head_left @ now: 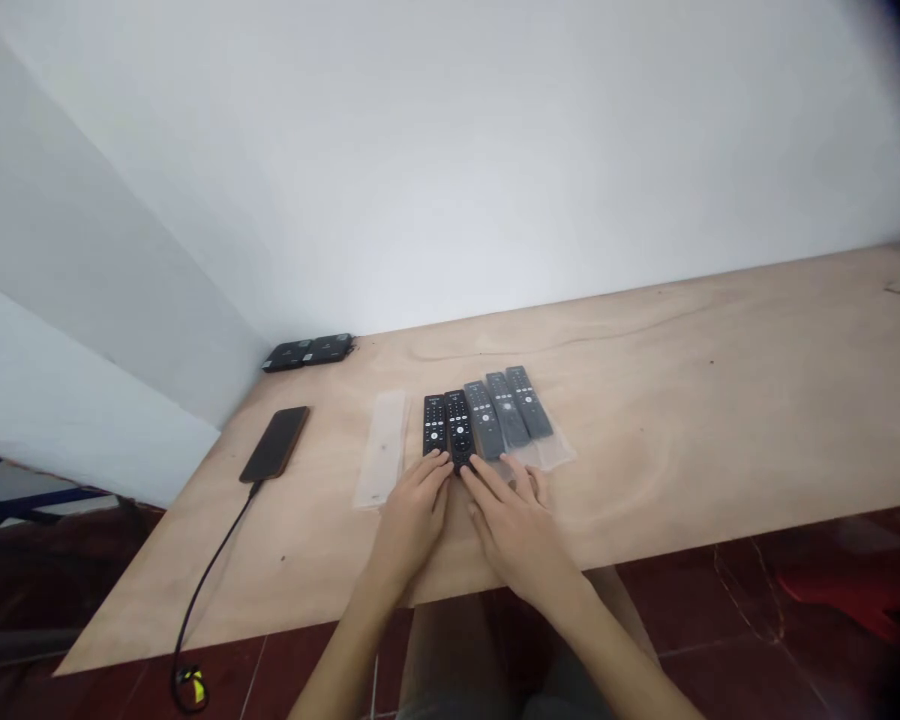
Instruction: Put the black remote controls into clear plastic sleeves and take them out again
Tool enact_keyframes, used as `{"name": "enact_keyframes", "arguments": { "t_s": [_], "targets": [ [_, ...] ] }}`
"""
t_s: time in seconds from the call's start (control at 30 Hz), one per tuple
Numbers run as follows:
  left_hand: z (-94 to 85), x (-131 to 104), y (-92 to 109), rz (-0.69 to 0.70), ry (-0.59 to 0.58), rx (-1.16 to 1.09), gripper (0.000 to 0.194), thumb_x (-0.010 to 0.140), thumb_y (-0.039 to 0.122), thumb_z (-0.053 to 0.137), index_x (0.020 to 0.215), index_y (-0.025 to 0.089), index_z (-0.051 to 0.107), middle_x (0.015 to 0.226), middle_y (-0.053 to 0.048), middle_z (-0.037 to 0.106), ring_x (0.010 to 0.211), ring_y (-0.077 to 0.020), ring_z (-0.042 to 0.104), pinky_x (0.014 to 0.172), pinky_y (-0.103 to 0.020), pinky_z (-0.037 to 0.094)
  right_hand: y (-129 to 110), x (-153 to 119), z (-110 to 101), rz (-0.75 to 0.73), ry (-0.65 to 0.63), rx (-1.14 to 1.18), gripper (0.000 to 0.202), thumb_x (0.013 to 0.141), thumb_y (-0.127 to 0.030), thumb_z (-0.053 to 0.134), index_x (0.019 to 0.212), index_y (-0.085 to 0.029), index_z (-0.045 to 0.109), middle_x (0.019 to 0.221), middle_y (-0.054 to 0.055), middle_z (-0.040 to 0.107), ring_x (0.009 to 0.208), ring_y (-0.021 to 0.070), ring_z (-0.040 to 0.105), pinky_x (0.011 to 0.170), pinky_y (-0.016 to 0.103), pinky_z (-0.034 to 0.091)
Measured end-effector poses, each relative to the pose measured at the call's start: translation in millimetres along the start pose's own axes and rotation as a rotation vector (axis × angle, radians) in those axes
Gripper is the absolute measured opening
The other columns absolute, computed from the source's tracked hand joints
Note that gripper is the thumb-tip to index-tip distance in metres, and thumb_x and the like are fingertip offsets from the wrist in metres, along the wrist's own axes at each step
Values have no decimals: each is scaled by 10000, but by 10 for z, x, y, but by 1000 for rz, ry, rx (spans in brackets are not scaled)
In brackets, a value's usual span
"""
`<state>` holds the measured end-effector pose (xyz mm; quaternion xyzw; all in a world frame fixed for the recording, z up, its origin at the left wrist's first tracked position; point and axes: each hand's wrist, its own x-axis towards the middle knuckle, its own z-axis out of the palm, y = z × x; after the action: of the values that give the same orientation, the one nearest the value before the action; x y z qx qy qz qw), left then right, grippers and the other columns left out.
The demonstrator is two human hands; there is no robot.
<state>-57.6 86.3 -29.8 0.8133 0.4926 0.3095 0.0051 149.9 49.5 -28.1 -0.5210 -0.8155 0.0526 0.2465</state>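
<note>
Black bare remotes [460, 415] are lying lengthwise up the frame, just below centre; the left hand [414, 500] and right hand [511, 518] are resting at their lower ends, fingers loosely extended, neither gripping, both similarly near.

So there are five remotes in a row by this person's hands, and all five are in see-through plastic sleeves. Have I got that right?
Not all five: in the head view, the two leftmost remotes are bare, and only the other three remotes are in plastic sleeves. There are indeed five in a row, by the left hand and right hand.
</note>
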Motion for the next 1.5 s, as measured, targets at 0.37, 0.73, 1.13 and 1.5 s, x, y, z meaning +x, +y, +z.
{"name": "enact_keyframes", "arguments": {
  "t_s": [0.37, 0.73, 1.13, 1.5],
  "targets": [
    [88, 16, -26, -72, 72, -79, 275, 1102, 170, 535, 1247, 221, 763, 1397, -112, 764, 1348, -273, 728, 1159, -488, 628, 57, 110, 11, -25, -7, 12, 479, 1164, -320, 435, 1625, -339, 564, 1698, 18, 560, 1645, 360, 376, 1284, 643, 288],
    [-14, 34, 95, 82, -31, -62, 439, 1083, 98, 505, 1478, 234, 640, 1581, -115, 638, 1547, -310, 543, 1246, -597, 528, 135, 82, 103, 129, 158, -18, 491, 1124, -282, 450, 1593, -258, 594, 1643, 132, 609, 1480, 449, 506, 1175, 707, 368],
    [-97, 18, 203, 96, -17, -93, 369, 1062, 88, 541, 1374, 227, 679, 1376, -122, 709, 1334, -302, 653, 1156, -547, 568, 435, -635, -266, 186, 205, 22, 314, 1089, -339, 592, 1350, -300, 762, 1231, 137, 750, 1095, 377, 656, 990, 601, 483],
    [-246, -8, 403, 194, -138, -350, 422, 1001, 396, 802, 1385, 264, 685, 1318, -127, 740, 1248, -325, 669, 1087, -555, 587, 1013, -903, -689, 114, 31, 435, 272, 1074, -324, 650, 1262, -372, 841, 1472, 97, 702, 1409, 370, 633, 1192, 651, 531]
  ]
}}
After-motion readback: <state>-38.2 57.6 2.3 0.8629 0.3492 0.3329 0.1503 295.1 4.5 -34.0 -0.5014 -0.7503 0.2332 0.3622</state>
